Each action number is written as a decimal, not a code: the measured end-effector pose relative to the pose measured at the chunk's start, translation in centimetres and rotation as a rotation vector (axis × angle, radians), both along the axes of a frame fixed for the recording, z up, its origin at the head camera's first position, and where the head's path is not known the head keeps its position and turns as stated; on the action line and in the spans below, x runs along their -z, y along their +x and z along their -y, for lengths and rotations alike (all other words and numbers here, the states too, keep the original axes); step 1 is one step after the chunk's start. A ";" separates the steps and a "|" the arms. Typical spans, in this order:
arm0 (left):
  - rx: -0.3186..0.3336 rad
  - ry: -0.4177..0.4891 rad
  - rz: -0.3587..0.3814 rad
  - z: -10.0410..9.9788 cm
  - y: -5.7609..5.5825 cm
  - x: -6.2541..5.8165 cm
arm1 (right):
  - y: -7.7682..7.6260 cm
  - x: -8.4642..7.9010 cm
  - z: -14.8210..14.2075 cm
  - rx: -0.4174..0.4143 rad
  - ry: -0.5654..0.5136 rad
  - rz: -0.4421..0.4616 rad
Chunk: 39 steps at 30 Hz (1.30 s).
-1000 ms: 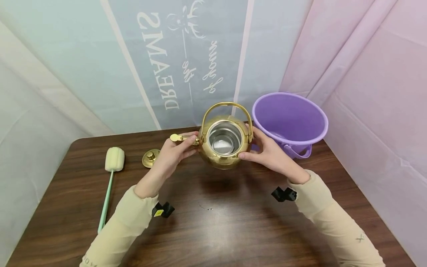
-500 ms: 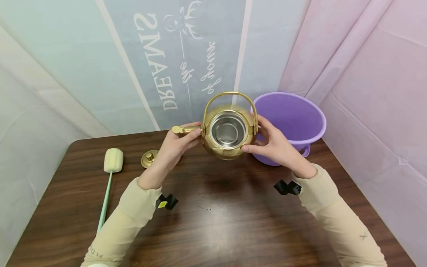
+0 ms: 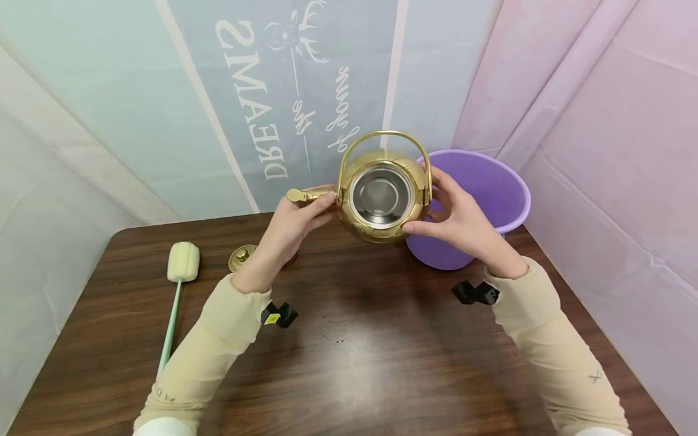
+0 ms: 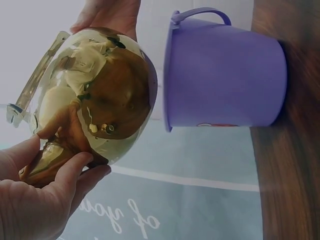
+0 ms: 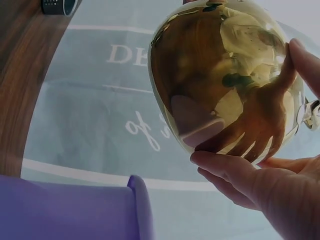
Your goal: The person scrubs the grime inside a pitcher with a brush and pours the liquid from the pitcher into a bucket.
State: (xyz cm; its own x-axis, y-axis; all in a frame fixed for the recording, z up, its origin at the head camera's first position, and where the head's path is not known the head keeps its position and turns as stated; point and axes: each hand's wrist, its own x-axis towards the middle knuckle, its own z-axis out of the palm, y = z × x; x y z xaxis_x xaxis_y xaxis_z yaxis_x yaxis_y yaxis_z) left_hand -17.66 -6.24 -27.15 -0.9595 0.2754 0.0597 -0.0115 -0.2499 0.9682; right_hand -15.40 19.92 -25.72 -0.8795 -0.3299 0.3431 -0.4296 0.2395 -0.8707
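Note:
Both hands hold up a shiny gold teapot (image 3: 357, 227), lidless, its steel inside showing and its arched handle (image 3: 386, 132) standing up. My left hand (image 3: 291, 227) pinches the spout (image 3: 311, 194) between thumb and fingers. On the far side, my right hand (image 3: 463, 224) grips the round body, thumb near the opening and fingers spread around the side. The wrist views show the teapot's body (image 4: 100, 85) hanging in the air, level with or above the bucket's rim. A purple bucket (image 3: 440, 253) stands just behind the right hand, partly hidden by it.
The gold lid (image 3: 240, 257) lies on the dark wooden table (image 3: 349, 363), partly behind the left forearm. Further left is a sponge brush (image 3: 183, 262) with a green handle. A printed cloth (image 3: 305, 91) hangs behind the table. In the right wrist view, a dark perforated object (image 5: 56, 6) sits at the upper left.
The teapot has risen and shifted right, toward the bucket, with both hands keeping their hold on it. The lid, brush and bucket have stayed in place.

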 end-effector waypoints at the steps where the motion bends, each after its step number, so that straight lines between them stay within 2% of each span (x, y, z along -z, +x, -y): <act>1: 0.003 -0.001 -0.002 0.0 -0.1 -0.1 | -0.1 -0.1 -0.1 -0.002 -0.003 -0.006; 9: 0.018 0.056 0.002 -0.8 -0.6 -0.7 | -0.3 -0.7 -0.7 0.037 -0.011 -0.015; 16: 0.020 0.076 0.011 -1.8 -1.3 -1.2 | -0.5 -1.3 -1.5 0.035 -0.070 -0.043; 29: 0.043 0.105 0.025 -4.5 -2.5 -2.4 | -1.1 -2.0 -3.5 -0.021 -0.294 -0.049; 39: 0.031 0.117 0.052 -6.6 -3.4 -2.9 | -2.0 -1.9 -5.0 -0.086 -0.441 -0.103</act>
State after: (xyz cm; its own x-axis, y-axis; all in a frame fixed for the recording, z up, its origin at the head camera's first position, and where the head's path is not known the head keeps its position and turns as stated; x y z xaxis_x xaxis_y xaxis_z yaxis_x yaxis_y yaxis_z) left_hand -21.01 0.40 -24.26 -0.9534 0.2986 0.0438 -0.0699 -0.3598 0.9304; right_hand -17.42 24.94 -23.84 -0.8092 -0.2034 0.5511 -0.5211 -0.1846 -0.8333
